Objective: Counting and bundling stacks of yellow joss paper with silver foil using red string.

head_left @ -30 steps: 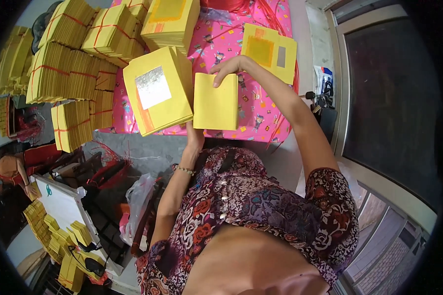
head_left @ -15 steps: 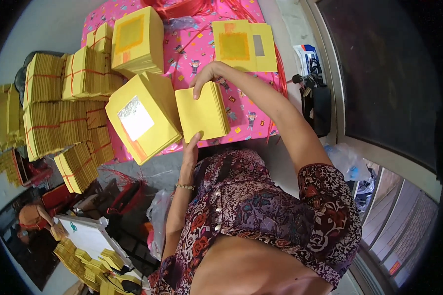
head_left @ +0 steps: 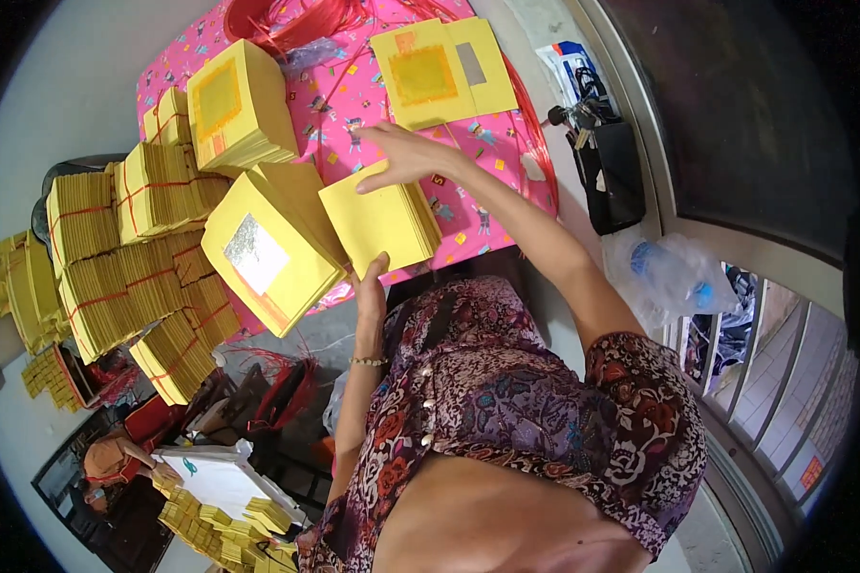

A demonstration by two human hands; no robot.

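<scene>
A thick stack of yellow paper sheets (head_left: 377, 224) leans upright near the table's front edge. My left hand (head_left: 369, 286) grips its lower edge, thumb on the front face and the other fingers hidden behind. Above the stack's top edge, my right hand (head_left: 406, 158) is open, its fingers stretched apart and its thumb close to the upper front face; whether it touches the paper I cannot tell. Just left stands a larger yellow paper stack (head_left: 291, 244), tilted, with a silver rectangle (head_left: 255, 253) on its front sheet.
Another tall yellow stack (head_left: 248, 105) stands behind, and several bundles tied with red string (head_left: 167, 191) are piled at left. Flat yellow sheets (head_left: 440, 72) and red string (head_left: 287, 29) lie on the pink tablecloth (head_left: 334, 105). At far left, another person (head_left: 115, 458) sits by a white board (head_left: 215, 482).
My right hand's fingers have lifted and spread away from the top of the paper stack. My left hand keeps its hold. The whole view has shifted slightly.
</scene>
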